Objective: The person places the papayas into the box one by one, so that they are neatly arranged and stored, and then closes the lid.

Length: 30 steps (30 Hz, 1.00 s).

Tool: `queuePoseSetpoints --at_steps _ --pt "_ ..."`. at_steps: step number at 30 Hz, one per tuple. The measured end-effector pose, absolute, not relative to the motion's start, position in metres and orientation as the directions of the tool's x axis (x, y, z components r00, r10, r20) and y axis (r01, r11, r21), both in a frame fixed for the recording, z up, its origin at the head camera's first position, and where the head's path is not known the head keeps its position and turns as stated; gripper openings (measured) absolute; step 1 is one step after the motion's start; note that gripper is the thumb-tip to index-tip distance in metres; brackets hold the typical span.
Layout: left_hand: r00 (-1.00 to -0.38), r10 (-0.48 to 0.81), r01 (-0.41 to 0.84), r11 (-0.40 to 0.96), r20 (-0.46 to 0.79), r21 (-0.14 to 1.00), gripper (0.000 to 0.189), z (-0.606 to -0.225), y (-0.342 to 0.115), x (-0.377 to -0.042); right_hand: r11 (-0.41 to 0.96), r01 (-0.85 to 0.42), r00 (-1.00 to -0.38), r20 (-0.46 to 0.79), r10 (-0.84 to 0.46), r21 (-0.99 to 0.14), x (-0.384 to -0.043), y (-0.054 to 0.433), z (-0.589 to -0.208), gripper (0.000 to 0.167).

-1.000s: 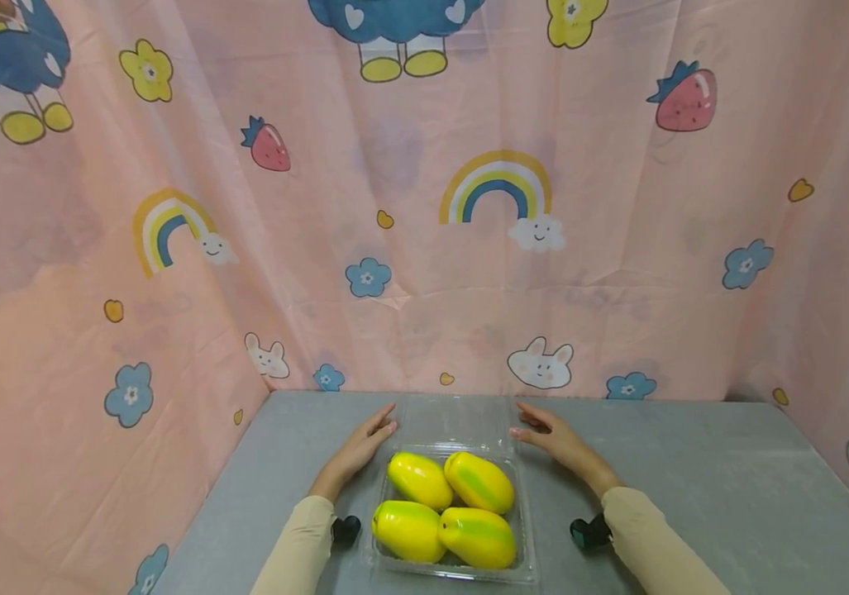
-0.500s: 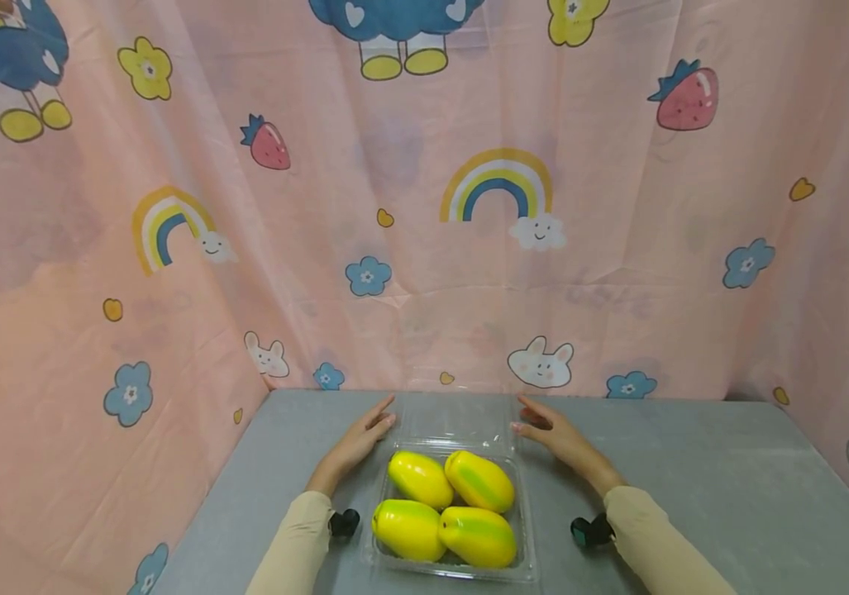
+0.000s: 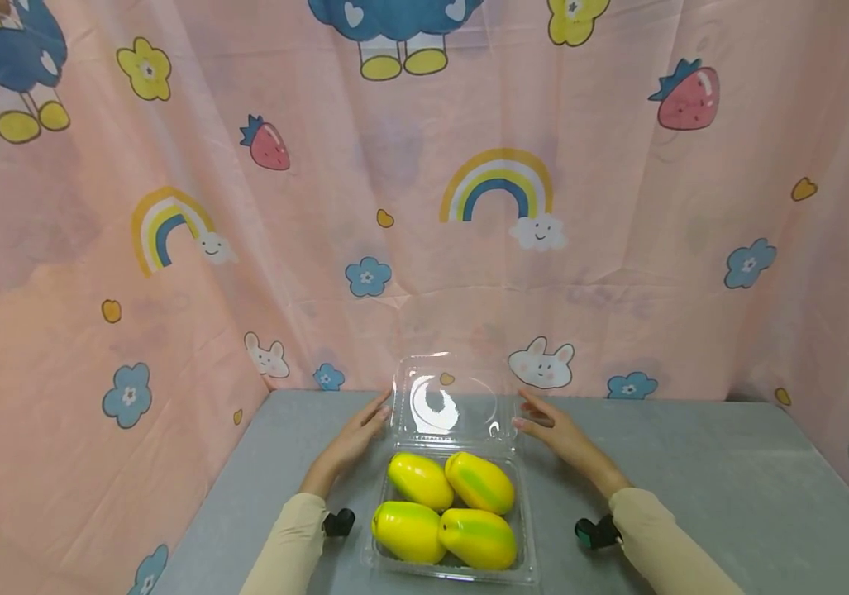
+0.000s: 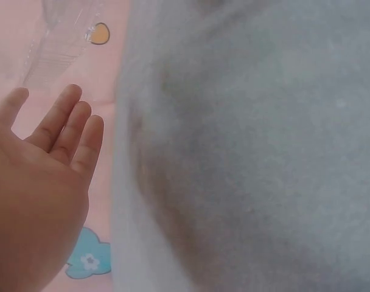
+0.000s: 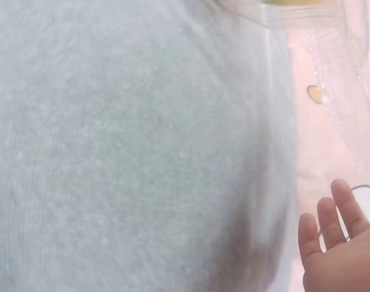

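Note:
A clear plastic clamshell box sits on the grey table and holds several yellow-green mangoes. Its transparent lid stands raised at the far side, hinged to the box. My left hand lies flat with straight fingers against the lid's left edge. My right hand does the same on the lid's right edge. In the left wrist view my left hand shows straight fingers near the clear lid. In the right wrist view, fingertips of my right hand appear below the lid.
The grey table is enclosed by a pink cartoon-printed curtain at the back and on both sides. Bare table surface lies to the left and right of the box.
The lid has risen from lying flat on the table to standing nearly upright. Both hands moved slightly up and back along its side edges.

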<state>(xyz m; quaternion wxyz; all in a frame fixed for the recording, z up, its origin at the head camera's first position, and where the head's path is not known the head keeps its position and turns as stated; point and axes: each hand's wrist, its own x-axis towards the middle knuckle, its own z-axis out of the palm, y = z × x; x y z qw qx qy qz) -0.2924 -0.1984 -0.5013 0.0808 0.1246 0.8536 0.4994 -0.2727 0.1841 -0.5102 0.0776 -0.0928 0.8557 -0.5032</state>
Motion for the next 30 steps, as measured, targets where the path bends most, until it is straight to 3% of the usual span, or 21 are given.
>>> queuePoseSetpoints --at_steps 22,30 --pt "-0.920 0.384 0.255 0.439 0.076 0.862 0.050 -0.479 -0.211 -0.276 0.467 -0.233 -0.952 0.103 -0.287 -0.853 -0.253 0.188 -0.484 0.069" --pt "-0.905 0.414 0.282 0.413 0.098 0.866 0.050 -0.472 -0.217 -0.262 0.460 -0.235 -0.949 0.100 -0.297 -0.856 -0.238 0.186 -0.475 0.071"
